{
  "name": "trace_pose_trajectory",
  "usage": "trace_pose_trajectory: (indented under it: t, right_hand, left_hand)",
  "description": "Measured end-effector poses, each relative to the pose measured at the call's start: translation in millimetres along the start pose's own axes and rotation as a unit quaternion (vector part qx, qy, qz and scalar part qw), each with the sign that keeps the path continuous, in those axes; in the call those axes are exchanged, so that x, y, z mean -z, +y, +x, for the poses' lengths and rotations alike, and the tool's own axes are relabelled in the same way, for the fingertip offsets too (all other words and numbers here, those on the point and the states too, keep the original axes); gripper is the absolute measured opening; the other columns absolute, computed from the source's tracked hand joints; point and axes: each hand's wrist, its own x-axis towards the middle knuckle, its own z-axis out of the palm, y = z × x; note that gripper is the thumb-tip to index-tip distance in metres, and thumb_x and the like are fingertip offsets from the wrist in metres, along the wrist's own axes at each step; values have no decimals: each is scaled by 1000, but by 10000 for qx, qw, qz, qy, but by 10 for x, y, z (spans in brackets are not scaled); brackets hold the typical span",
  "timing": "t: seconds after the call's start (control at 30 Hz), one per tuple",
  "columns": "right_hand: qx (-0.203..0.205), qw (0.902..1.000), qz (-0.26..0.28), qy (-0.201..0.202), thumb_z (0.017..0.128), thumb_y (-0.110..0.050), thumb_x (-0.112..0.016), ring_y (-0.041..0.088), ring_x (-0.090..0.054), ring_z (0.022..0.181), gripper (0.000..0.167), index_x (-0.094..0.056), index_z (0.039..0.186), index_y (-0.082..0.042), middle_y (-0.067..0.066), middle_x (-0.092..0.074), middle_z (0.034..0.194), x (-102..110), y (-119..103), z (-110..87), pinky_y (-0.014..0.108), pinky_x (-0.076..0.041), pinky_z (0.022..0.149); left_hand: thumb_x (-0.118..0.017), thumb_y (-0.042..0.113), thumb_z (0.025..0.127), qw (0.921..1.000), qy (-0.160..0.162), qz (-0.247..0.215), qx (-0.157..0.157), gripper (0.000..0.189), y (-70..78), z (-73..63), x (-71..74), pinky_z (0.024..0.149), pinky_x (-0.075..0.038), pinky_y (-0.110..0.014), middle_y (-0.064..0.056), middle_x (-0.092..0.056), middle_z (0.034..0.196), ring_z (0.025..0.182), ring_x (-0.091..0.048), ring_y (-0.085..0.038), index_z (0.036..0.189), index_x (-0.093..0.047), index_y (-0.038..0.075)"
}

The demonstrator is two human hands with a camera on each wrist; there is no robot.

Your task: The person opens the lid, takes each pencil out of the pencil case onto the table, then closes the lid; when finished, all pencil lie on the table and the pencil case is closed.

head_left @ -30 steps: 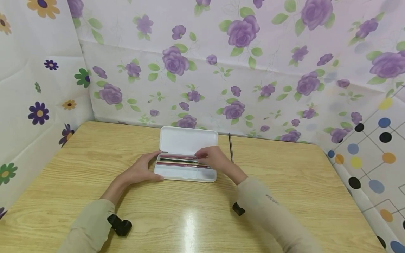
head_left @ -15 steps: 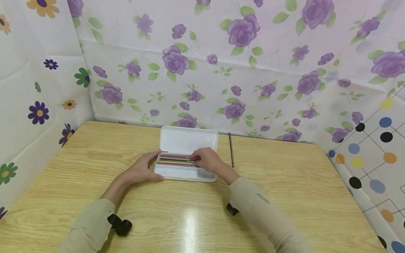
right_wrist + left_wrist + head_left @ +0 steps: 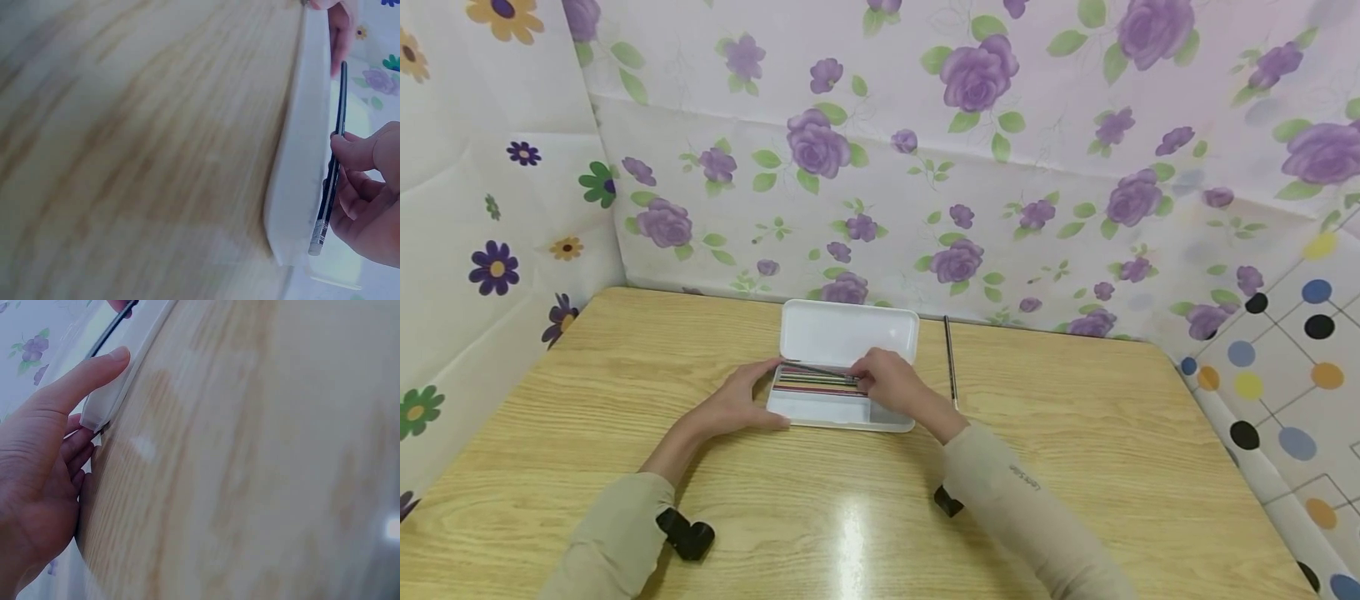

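An open white pencil case lies on the table with its lid tipped back. My left hand holds its left end, thumb at the front edge and fingers round the back corner. Several coloured pencils lie side by side in the case's rear compartment. With thumb and fingers, my right hand pinches a dark pencil above them, slanted across the others. In the right wrist view the pencil's eraser end points down past the case wall.
Another dark pencil lies on the wooden table right of the case, partly behind my right wrist. Flowered cloth hangs along the table's back edge. A dotted cloth borders the right side.
My right hand has moved slightly left over the case and now has a dark pencil raised at a slant above the others. The left hand stays at the case's left end.
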Motion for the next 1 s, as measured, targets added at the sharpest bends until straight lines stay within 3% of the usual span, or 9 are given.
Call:
trace_pose_trajectory:
  t: [0.13,0.37,0.7,0.83,1.0]
  right_hand:
    - [-37,9996,126,249,89,3,-64,18,-62,83,16,-73,101,-1,8,-67,93,102,-16,-25,28,-51,71]
    - [-597,9927,816,662,89,-4,-66,16,-63,83,15,-69,104,-2,6,-68,94,360,19,-73,27,-50,70]
    - [-1280,9686,1547,1467,88,-5,-68,26,-64,89,21,-66,108,2,13,-68,97,751,235,-204,35,-52,75]
    - [-1579,9613,1625,1570,89,-6,-68,28,-64,94,25,-66,111,4,16,-67,102,847,388,-266,36,-53,79]
    - [-2016,9470,1875,1657,89,-4,-67,30,-64,93,27,-64,112,8,20,-66,103,872,626,-347,35,-55,76]
  left_hand:
    - [-87,25,70,10000,0,-1,24,99,15,-3,-5,108,-18,-61,-23,-35,146,137,-24,-41,148,-33,0]
    - [-87,23,70,9999,14,11,-121,96,8,12,-11,108,-19,-59,-20,-40,145,136,-27,-38,147,-35,0]
    - [-87,25,70,9999,20,113,-122,96,7,18,-10,108,-19,-60,-20,-40,144,136,-28,-39,147,-35,0]
    - [-88,24,69,9999,-5,32,-143,98,8,18,-10,108,-20,-58,-19,-41,144,136,-29,-37,148,-35,1]
    - [-88,24,69,9997,-32,-33,-220,97,-3,24,-16,109,-19,-57,-17,-43,143,136,-29,-36,148,-35,1]
